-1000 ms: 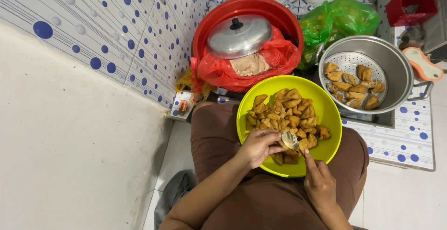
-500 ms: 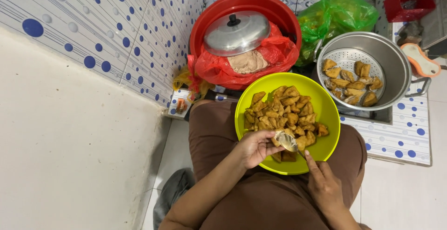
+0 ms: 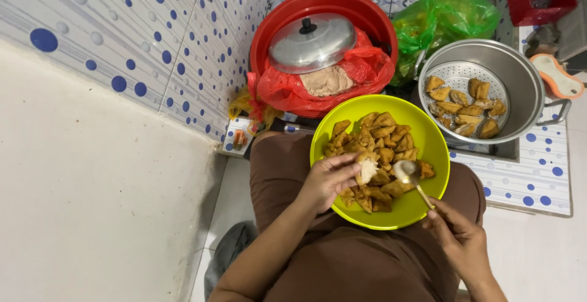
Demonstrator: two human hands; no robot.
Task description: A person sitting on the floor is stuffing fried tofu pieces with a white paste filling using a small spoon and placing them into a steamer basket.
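Observation:
A lime-green bowl (image 3: 437, 149) rests on my lap, heaped with several golden fried tofu pieces (image 3: 382, 140). My left hand (image 3: 327, 180) pinches one split tofu piece (image 3: 367, 169) with its pale inside showing, over the bowl's near side. My right hand (image 3: 461, 238) grips a metal spoon (image 3: 413, 178) whose bowl, loaded with pale paste, hovers just right of that piece, apart from it.
A red basin (image 3: 324, 5) lined with a red bag holds beige paste (image 3: 327, 82) under a metal lid (image 3: 312, 42). A steel steamer pot (image 3: 523, 85) with several filled tofu pieces stands at the right. A green bag (image 3: 449, 14) lies behind it. A dotted tile wall runs along the left.
The spoon has come away from the tofu piece to the right, now carrying paste. My left hand still holds the piece, tilted slightly.

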